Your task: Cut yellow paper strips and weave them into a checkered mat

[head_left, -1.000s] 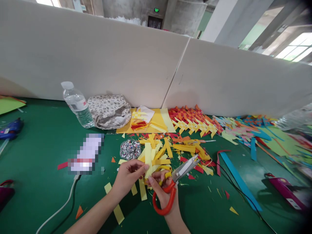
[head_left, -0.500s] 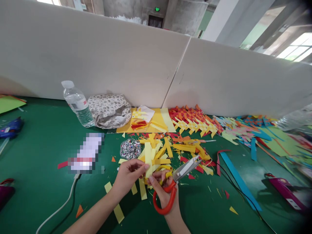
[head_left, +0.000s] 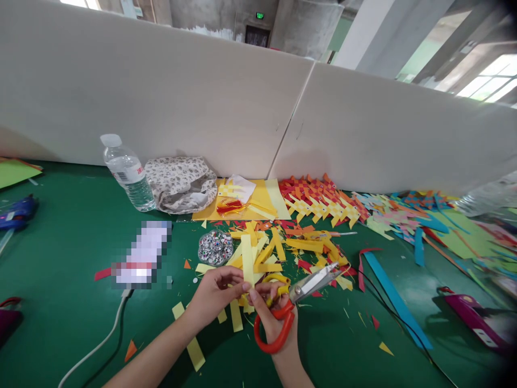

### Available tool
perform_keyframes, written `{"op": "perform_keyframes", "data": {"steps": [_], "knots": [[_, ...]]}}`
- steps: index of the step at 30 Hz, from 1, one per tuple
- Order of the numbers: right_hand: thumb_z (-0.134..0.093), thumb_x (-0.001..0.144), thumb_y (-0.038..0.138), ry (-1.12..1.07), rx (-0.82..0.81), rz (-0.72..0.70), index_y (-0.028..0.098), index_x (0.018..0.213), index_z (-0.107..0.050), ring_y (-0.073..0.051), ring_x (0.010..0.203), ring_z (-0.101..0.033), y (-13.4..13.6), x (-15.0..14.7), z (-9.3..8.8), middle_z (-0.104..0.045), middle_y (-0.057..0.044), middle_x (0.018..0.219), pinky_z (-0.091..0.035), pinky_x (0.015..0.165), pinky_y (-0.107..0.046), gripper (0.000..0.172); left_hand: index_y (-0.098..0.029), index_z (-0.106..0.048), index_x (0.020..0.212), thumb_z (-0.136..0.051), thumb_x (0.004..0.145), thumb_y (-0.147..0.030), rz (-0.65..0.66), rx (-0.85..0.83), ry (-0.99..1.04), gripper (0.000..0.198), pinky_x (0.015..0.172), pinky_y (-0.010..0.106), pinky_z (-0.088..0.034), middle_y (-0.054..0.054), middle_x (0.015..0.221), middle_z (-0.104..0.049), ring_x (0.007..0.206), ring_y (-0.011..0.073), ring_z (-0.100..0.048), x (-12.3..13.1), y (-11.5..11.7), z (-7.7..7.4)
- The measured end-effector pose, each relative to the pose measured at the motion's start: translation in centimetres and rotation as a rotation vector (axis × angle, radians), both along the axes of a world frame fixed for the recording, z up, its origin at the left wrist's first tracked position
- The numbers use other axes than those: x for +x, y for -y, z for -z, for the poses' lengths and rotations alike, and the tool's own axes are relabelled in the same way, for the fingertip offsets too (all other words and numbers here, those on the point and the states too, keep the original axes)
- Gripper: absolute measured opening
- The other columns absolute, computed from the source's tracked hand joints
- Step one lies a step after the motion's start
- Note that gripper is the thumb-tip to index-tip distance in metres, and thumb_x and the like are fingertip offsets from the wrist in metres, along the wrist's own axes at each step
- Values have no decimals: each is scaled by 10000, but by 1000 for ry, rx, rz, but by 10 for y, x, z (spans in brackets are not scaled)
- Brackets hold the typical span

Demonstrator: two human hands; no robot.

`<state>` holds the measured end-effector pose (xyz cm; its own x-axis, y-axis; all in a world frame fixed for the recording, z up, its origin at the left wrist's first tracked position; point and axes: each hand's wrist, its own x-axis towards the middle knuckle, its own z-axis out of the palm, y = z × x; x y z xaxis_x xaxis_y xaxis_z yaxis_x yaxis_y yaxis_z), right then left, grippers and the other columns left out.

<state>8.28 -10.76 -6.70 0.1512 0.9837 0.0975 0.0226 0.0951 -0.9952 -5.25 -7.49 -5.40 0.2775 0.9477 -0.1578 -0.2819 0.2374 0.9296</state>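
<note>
A pale partition (head_left: 181,97) is standing along the far edge of the green tabletop (head_left: 343,345), which is carrying everything in use. A heap of woven paper pieces (head_left: 319,196), red and orange with a yellow row in front, is leaning toward the partition, and a yellow sheet (head_left: 262,189) is lying just left of it. Beside the sheet a patterned cloth bag (head_left: 180,183) is slumping against a clear bottle (head_left: 128,175).

Nearer the person, a spread of loose yellow strips (head_left: 264,253) is covering the middle. A blue strip (head_left: 398,299) is stretching out well to the right. The left hand (head_left: 216,291) is reaching in from below, its thumb and fingers pinching a pale yellow strip (head_left: 247,258) near its lower end; this strip is pointing away from the person, above the loose ones. The right hand (head_left: 274,326) is meeting it there, its fingers curling around scissors (head_left: 296,293) whose nearly closed blades are angling up to the right. Whether the right fingers are also gripping the strip is hard to tell, the lower end being hidden.

A yellow glue gun (head_left: 331,250) is resting beyond the blades, and a small tub of googly eyes (head_left: 216,248) is sitting beyond the left hand.
</note>
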Motion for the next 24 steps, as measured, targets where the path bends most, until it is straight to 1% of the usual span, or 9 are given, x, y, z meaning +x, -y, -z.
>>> {"op": "perform_keyframes", "data": {"steps": [2,4,6,8,10,12,14,16,24], "knots": [[-610,710,268,130,23,46,226,679,-347,-163,581,-590,1,0,-1,-573,-3,675,-507,532,-294,268,-154,-646,719,-717,623,-200,-72,-30,6,128,545,177,-477,-1,655,-653,582,100,-589,-1,-1,-1],[-625,680,274,234,17,73,215,742,-407,-157,579,-568,3,1,-3,-564,-5,701,-484,513,-275,235,-157,-639,729,-721,620,-207,-158,-62,27,145,538,178,-484,-8,655,-652,578,97,-588,-2,-2,-2],[-627,658,302,382,-13,93,208,830,-443,-157,569,-553,5,1,-6,-561,0,705,-460,494,-263,269,-167,-635,755,-715,632,-211,-232,-73,58,153,549,179,-492,-17,663,-652,598,98,-595,-4,-2,-3],[-598,663,351,614,-37,93,206,900,-450,-170,581,-552,7,0,-8,-563,0,707,-442,487,-261,315,-175,-633,771,-706,647,-210,-286,-68,87,148,562,176,-496,-22,674,-654,614,95,-598,-6,-2,-3],[-563,676,395,809,-35,84,204,938,-442,-195,634,-568,7,-1,-9,-572,-22,746,-437,498,-270,346,-177,-631,766,-706,650,-208,-337,-54,116,141,568,170,-497,-25,680,-654,621,90,-596,-7,-3,-3],[-550,682,420,918,-29,73,200,957,-425,-224,709,-582,7,-2,-10,-580,-55,812,-444,519,-283,374,-175,-629,746,-711,644,-207,-383,-37,147,135,572,166,-496,-29,678,-651,623,87,-591,-8,-3,-3],[-542,688,436,969,-24,66,198,963,-413,-240,750,-585,6,-3,-9,-578,-73,849,-452,535,-293,386,-174,-626,728,-715,636,-203,-415,-24,171,132,580,168,-497,-32,669,-647,624,87,-588,-9,-3,-3],[-540,691,444,991,-25,49,199,973,-405,-246,771,-584,6,-3,-8,-572,-80,873,-459,553,-300,397,-172,-627,720,-716,633,-198,-419,-16,176,127,592,176,-498,-29,664,-647,625,91,-587,-9,-4,-3],[-555,690,445,972,-40,15,203,976,-392,-249,751,-576,6,-2,-8,-565,-86,876,-453,543,-304,408,-168,-633,717,-722,614,-207,-366,5,154,142,583,199,-496,-29,640,-632,590,97,-573,-7,-3,-2]]}}
